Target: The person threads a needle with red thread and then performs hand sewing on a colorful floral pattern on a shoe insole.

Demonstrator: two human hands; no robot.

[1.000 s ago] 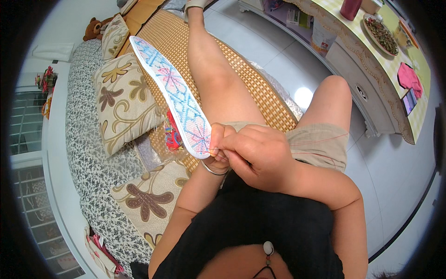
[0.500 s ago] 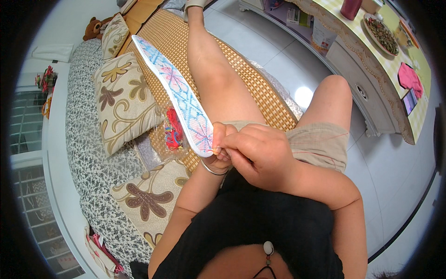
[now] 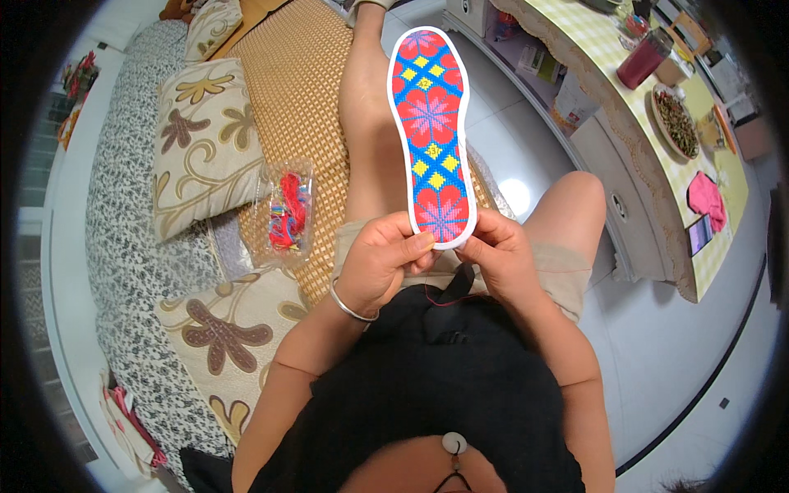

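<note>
An embroidered insole (image 3: 432, 123) with a white rim stands out in front of my lap, its red, blue and yellow stitched face toward me. My left hand (image 3: 382, 261) pinches the lower left of its near end, thumb on the face. Across from it, my right hand (image 3: 500, 253) grips the lower right edge between thumb and fingers. A thin red thread (image 3: 444, 302) trails below the insole across my black top. No needle can be made out. On the woven mat to my left lies a clear plastic tray (image 3: 265, 238) holding red and mixed-colour thread (image 3: 289, 209).
The woven mat (image 3: 288, 74) covers a seat with patterned cushions (image 3: 205, 140) at the left. To the right stands a cabinet table with a checked cloth (image 3: 649, 103), a dark red flask (image 3: 645, 57), a plate of food (image 3: 675, 123), a pink cloth (image 3: 707, 201) and a phone (image 3: 699, 234).
The insole has turned from its pale back to its bright stitched face and swung right, upright before me. My right hand has moved from beside the left hand to the insole's right edge.
</note>
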